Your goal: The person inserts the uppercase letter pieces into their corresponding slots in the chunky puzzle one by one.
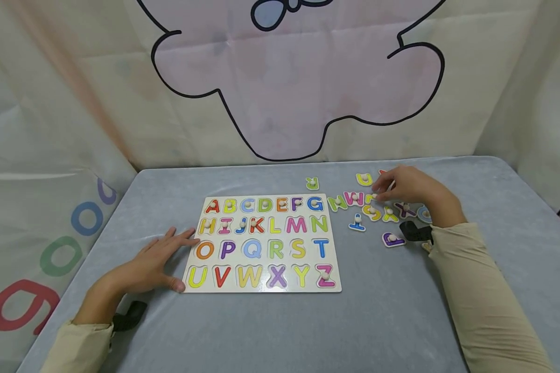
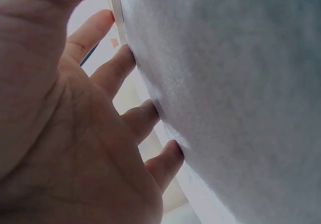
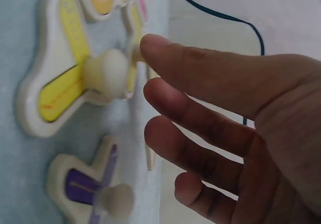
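Observation:
A white alphabet puzzle board point(image 1: 261, 259) lies flat on the table. Knobbed letters fill its top row and part of the second, and a knobbed pink Z point(image 1: 325, 276) sits at the lower right. My left hand point(image 1: 156, 261) rests at the board's left edge, fingers spread, thumb by the near corner. Over the loose letters, my right hand point(image 1: 408, 186) reaches with thumb and fingers apart. Its thumb tip is right at the knob of a yellow letter point(image 1: 368, 199). Close below that hand, the right wrist view shows a knobbed yellow Y point(image 3: 65, 91) and a purple X point(image 3: 83, 186).
Several more letters lie right of the board: a green N point(image 1: 337, 203), pink W point(image 1: 353, 198), yellow S point(image 1: 371, 212), blue T point(image 1: 357, 224) and a purple letter point(image 1: 393, 240). A green R point(image 1: 312, 183) and yellow U point(image 1: 364, 179) lie farther back. A patterned curtain point(image 1: 280, 103) hangs behind.

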`<state>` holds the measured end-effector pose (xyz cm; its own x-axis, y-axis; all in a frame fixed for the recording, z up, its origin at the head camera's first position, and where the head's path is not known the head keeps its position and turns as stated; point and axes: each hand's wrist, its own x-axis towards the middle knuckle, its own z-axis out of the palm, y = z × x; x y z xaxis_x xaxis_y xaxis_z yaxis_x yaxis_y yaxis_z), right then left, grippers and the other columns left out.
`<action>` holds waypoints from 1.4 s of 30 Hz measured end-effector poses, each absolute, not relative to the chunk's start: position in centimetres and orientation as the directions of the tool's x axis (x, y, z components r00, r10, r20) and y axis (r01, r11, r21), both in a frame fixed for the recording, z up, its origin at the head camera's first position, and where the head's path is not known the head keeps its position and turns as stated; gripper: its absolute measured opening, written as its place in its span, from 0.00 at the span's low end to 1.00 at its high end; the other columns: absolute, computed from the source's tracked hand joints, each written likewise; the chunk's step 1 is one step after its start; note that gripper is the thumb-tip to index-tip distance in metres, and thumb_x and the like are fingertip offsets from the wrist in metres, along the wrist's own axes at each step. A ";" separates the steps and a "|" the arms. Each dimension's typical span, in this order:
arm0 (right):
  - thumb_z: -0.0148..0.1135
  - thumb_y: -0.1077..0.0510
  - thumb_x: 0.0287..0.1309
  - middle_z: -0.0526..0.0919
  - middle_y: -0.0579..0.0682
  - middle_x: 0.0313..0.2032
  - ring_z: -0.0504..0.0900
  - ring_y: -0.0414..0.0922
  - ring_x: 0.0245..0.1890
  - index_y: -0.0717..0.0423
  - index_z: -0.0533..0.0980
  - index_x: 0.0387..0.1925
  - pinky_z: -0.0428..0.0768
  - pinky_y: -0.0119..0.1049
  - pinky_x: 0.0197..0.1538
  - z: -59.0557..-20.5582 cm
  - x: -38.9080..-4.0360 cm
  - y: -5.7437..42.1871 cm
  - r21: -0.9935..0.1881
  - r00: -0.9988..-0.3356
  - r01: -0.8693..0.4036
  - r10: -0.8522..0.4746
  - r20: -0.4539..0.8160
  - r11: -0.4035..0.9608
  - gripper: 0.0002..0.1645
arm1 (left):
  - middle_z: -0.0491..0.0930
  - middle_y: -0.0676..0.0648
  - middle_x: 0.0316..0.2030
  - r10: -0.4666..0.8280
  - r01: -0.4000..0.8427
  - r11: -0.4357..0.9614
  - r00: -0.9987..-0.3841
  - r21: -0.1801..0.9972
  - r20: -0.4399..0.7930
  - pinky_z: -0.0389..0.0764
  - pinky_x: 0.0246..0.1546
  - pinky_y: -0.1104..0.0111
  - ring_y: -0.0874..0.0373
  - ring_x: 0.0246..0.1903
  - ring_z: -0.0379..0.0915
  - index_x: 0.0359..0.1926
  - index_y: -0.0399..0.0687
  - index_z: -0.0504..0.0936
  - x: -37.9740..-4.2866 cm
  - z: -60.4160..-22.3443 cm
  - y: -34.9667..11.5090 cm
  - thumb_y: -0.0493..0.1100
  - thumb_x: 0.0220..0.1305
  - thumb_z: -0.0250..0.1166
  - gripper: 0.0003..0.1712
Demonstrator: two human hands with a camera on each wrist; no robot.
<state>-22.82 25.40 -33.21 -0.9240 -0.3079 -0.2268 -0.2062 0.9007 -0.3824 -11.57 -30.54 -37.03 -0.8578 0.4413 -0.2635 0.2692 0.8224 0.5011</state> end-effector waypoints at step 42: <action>0.71 0.52 0.57 0.85 0.50 0.34 0.76 0.48 0.37 0.54 0.85 0.42 0.71 0.37 0.36 -34.7 -23.0 25.6 -0.372 -0.950 -0.168 -0.251 -0.187 0.913 0.13 | 0.49 0.42 0.79 0.466 0.309 0.809 -0.856 0.500 -0.225 0.39 0.68 0.29 0.26 0.76 0.33 0.70 0.57 0.65 -11.2 -37.5 -30.6 0.64 0.38 0.77 0.56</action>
<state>-22.99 25.58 -34.67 -0.9499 -0.2507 -0.1867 -0.1678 0.9129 -0.3721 -11.18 -30.59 -37.51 -0.8556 0.4661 -0.2249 0.3091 0.8088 0.5004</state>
